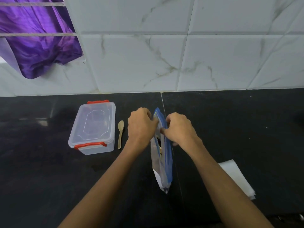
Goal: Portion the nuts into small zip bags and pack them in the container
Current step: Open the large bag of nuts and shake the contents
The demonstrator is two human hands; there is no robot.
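Observation:
A large clear zip bag (162, 163) with a blue zip strip stands upright on the black counter, with nuts showing dimly inside. My left hand (141, 125) pinches the left side of the bag's mouth. My right hand (179, 127) pinches the right side, and the two edges are held slightly apart. A clear plastic container (93, 127) with red latches sits lidded to the left. A small wooden spoon (120, 134) lies between the container and my left hand.
A stack of small white zip bags (236, 178) lies flat on the counter (41, 162) at the right. A marble-tiled wall (181, 55) rises behind the counter. Purple cloth (36, 43) hangs at the upper left.

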